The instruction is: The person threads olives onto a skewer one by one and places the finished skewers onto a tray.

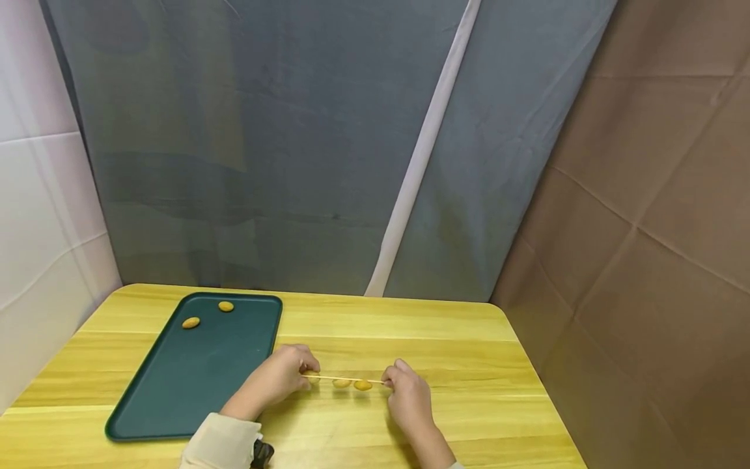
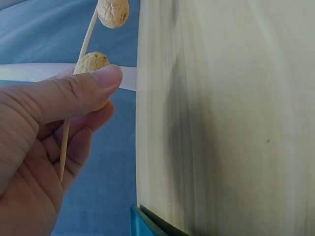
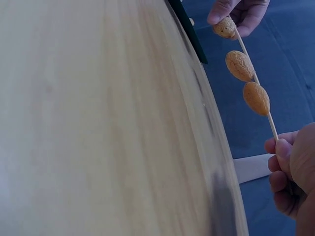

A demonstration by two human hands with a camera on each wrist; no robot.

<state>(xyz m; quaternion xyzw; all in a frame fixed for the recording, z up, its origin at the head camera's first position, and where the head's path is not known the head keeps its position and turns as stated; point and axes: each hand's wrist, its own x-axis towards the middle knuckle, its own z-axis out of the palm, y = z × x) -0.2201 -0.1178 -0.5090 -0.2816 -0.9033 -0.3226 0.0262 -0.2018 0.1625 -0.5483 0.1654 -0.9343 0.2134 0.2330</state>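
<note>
A thin wooden skewer [image 1: 328,377] is held roughly level above the table between the two hands. Two tan, wrinkled oval pieces [image 1: 362,385] sit on it near its middle. My left hand [image 1: 286,374] pinches a third such piece [image 2: 91,63] on the skewer between thumb and fingers. Below that piece, the skewer's pointed end shows in the left wrist view, against the palm. At the opposite end, my right hand [image 1: 410,397] grips the skewer with thumb and curled fingers, hiding its tip.
On the left of the wood-grain table [image 1: 469,352] lies a dark green tray [image 1: 205,378], close beside the left hand. Two more oval pieces [image 1: 191,322] rest near its far end. Behind the table hangs a grey-blue cloth [image 1: 328,163], with a brown cloth [image 1: 662,195] on the right.
</note>
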